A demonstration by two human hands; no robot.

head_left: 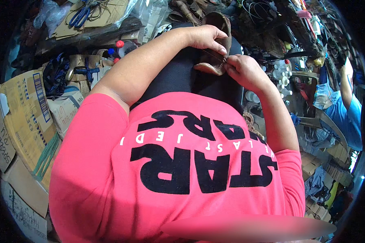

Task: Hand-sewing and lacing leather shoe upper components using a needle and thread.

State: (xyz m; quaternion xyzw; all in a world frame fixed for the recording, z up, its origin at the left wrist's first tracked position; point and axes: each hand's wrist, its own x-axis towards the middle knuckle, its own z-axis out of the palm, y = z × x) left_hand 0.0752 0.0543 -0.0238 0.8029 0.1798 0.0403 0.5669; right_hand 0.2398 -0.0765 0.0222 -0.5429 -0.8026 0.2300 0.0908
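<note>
A brown leather shoe (210,69) rests over my dark-trousered lap, its opening facing up. My left hand (207,38) reaches across its middle, with thumb and fingers closed on the shoe's side. A thin line, perhaps thread, runs below the left thumb toward the right hand. At the shoe's right edge my right hand (245,71) is closed in a pinch, fingertips against the leather. Whatever sits between those fingertips is too small to make out.
Cardboard boxes (26,109) stand at the left. Blue-handled scissors (80,17) lie on cardboard at the far left. Bottles with red caps (125,46) stand left of my legs. White plastic containers (280,75) are at the right, and another person in blue (344,109) sits beyond.
</note>
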